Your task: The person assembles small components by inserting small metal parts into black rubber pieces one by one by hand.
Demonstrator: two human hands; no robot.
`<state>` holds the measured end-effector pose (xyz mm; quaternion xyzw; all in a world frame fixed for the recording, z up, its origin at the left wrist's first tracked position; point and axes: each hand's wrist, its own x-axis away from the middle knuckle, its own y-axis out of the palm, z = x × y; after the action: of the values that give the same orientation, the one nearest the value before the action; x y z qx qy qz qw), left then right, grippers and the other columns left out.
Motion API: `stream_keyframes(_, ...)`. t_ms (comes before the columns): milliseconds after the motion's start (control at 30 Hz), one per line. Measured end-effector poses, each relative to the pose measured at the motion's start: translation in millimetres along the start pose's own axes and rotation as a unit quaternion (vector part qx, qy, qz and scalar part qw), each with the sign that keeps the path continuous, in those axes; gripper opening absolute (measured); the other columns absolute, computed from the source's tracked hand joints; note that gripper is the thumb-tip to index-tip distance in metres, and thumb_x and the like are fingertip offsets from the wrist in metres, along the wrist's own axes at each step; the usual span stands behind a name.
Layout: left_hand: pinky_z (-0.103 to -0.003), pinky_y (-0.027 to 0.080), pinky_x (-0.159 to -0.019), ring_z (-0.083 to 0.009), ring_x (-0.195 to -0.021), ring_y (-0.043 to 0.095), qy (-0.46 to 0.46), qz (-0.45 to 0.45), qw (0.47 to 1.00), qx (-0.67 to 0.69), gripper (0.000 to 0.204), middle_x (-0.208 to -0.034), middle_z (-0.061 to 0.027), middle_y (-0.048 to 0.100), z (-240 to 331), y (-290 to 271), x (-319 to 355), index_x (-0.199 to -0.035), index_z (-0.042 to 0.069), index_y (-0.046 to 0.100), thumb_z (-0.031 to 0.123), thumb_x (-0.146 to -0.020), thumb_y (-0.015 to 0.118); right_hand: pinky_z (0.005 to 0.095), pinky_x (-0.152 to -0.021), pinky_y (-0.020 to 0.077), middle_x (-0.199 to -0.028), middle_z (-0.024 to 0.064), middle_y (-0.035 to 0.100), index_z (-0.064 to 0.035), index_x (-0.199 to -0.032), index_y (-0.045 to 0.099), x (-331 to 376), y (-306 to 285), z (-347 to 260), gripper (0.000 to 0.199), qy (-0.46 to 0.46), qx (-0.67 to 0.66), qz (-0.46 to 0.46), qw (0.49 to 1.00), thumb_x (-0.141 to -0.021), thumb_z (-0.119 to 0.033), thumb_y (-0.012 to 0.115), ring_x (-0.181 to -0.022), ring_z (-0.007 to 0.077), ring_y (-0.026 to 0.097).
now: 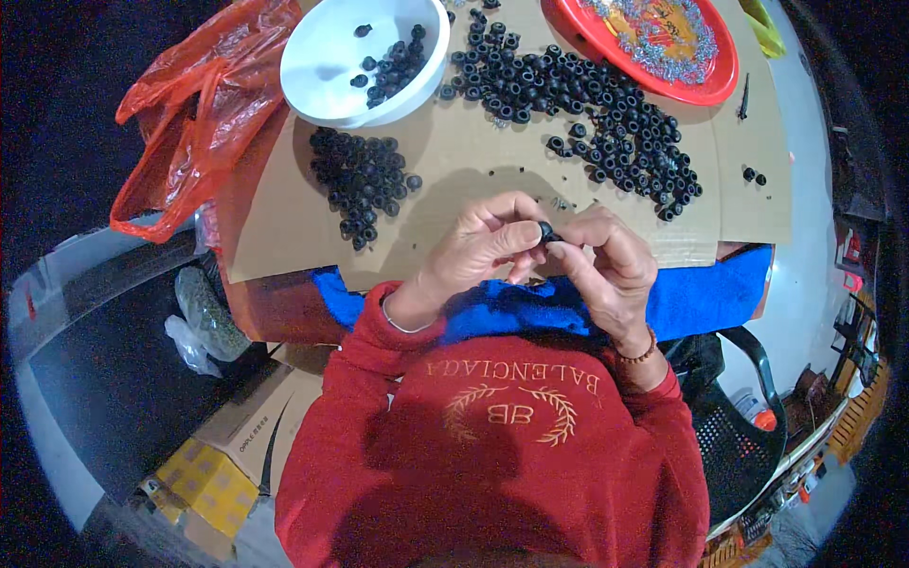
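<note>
A small round black plastic part point(546, 231) is held up between my two hands, just above the near edge of the cardboard sheet. My left hand point(485, 240) pinches it between thumb and fingertips. From the other side my right hand point(606, 265) meets it with thumb and forefinger pressed together; anything else in that pinch is too small to make out. Beyond my left hand lies a heap of black parts point(360, 180). A larger spread of ring-shaped black parts point(606, 123) covers the cardboard beyond my right hand.
A white bowl point(322, 66) holding some black parts stands at the far left, beside a red plastic bag point(199, 114). A red tray point(724, 76) with small metal pieces sits far right. Blue cloth point(701, 293) hangs along the near edge. A black chair point(739, 435) is at right.
</note>
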<state>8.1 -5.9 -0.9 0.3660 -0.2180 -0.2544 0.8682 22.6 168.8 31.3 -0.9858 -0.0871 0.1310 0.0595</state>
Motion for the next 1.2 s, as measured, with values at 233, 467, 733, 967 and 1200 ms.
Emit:
stream_keyframes(233, -0.02, 0.043, -0.046, -0.0089, -0.054, 0.054, -0.012, -0.023, 0.999, -0.024, 0.015, -0.074, -0.008, 0.061, 2.8, -6.8, 1.4, -0.093, -0.001, 0.055, 0.014, -0.09, 0.056, 0.0252, -0.06, 0.039, -0.074, 0.0054, 0.056, 0.0007, -0.08, 0.058, -1.1, -6.6, -3.7, 0.013, 0.05, -0.038, -0.034, 0.997, -0.071, 0.005, 0.067, -0.066, 0.0141, 0.05)
stream_keyframes(467, -0.02, 0.04, -0.041, -0.0074, -0.05, 0.05, -0.06, -0.04, 0.996, -0.043, 0.036, -0.07, -0.0055, 0.059, 6.0, -5.3, 2.1, -0.1, -0.005, 0.06, 0.025, -0.081, 0.068, 0.0243, -0.059, 0.037, -0.072, -0.0001, 0.048, -0.0014, -0.079, 0.06, -31.5, -18.2, -15.0, 0.015, 0.139, -0.113, -0.19, 0.965, -0.069, -0.001, 0.07, -0.065, 0.0119, 0.046)
stream_keyframes(733, -0.02, 0.044, -0.043, -0.0095, -0.05, 0.054, -0.055, -0.039, 0.997, 0.047, 0.014, -0.071, -0.0119, 0.062, 1.9, -7.3, -0.4, -0.089, -0.004, 0.06, 0.009, -0.083, 0.064, 0.0284, -0.055, 0.0366, -0.068, 0.0052, 0.054, -0.002, -0.076, 0.059, -35.0, -19.6, -6.6, 0.016, 0.048, -0.03, -0.223, 0.973, -0.069, -0.008, 0.072, -0.062, 0.0157, 0.048)
stream_keyframes(967, -0.019, 0.042, -0.04, -0.0099, -0.046, 0.053, -0.085, -0.035, 0.996, 0.017, 0.015, -0.068, -0.0145, 0.062, 2.8, -3.7, 4.4, -0.081, -0.001, 0.059, 0.011, -0.082, 0.066, 0.0291, -0.054, 0.0372, -0.07, 0.0067, 0.058, -0.0023, -0.078, 0.059, -30.0, -15.0, 6.1, 0.016, -0.008, -0.094, -0.233, 0.968, -0.074, -0.011, 0.071, -0.06, 0.0174, 0.052)
stream_keyframes(1200, -0.016, 0.034, -0.035, -0.0062, -0.042, 0.047, -0.091, 0.009, 0.995, 0.031, 0.034, -0.064, -0.0069, 0.057, 1.1, -4.6, -0.8, -0.09, 0.0, 0.062, 0.032, -0.08, 0.069, 0.0259, -0.056, 0.0424, -0.074, 0.005, 0.058, -0.0004, -0.082, 0.058, -23.5, -8.0, 24.5, 0.01, 0.089, -0.175, -0.2, 0.96, -0.08, -0.007, 0.065, -0.063, 0.0105, 0.054)
